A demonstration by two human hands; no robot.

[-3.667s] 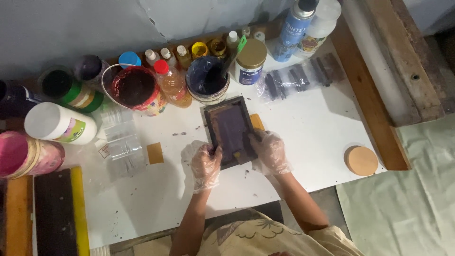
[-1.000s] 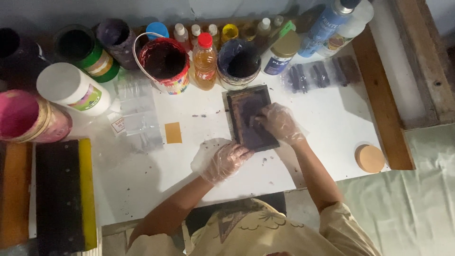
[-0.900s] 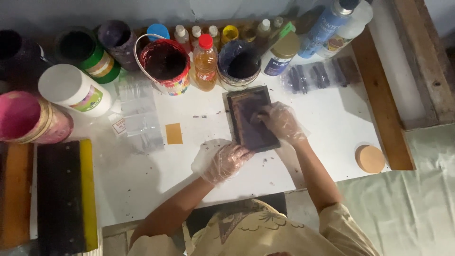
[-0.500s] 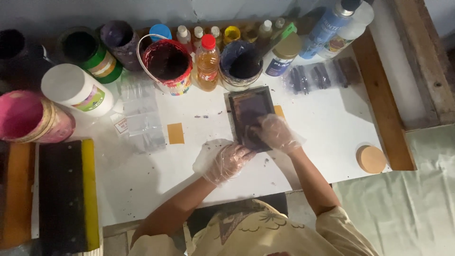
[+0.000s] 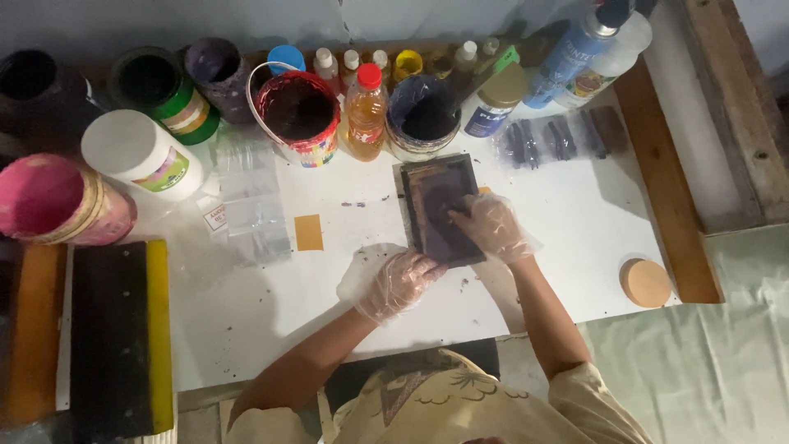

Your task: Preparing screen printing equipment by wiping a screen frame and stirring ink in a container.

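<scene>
A small dark framed screen (image 5: 436, 201) lies flat on the white table (image 5: 271, 304). My right hand (image 5: 491, 226), in a clear plastic glove, presses down on the screen's inked middle; whether it holds something small I cannot tell. My left hand (image 5: 400, 282), also gloved, rests at the screen's near left corner with fingers curled against its edge. A small tan card (image 5: 308, 232) lies to the left of the screen.
Open paint tubs (image 5: 297, 111) (image 5: 423, 115), an orange bottle (image 5: 365, 103), several small bottles and jars line the back. A white jar (image 5: 140, 154) and pink tub (image 5: 57, 201) stand left. A black-and-yellow squeegee (image 5: 119, 337), clear bags (image 5: 251, 201), and round wooden disc (image 5: 646, 282) lie around.
My right hand has slid along the screen toward me. My left hand moved from the bare table up to the screen's near left corner. The view has shifted slightly.
</scene>
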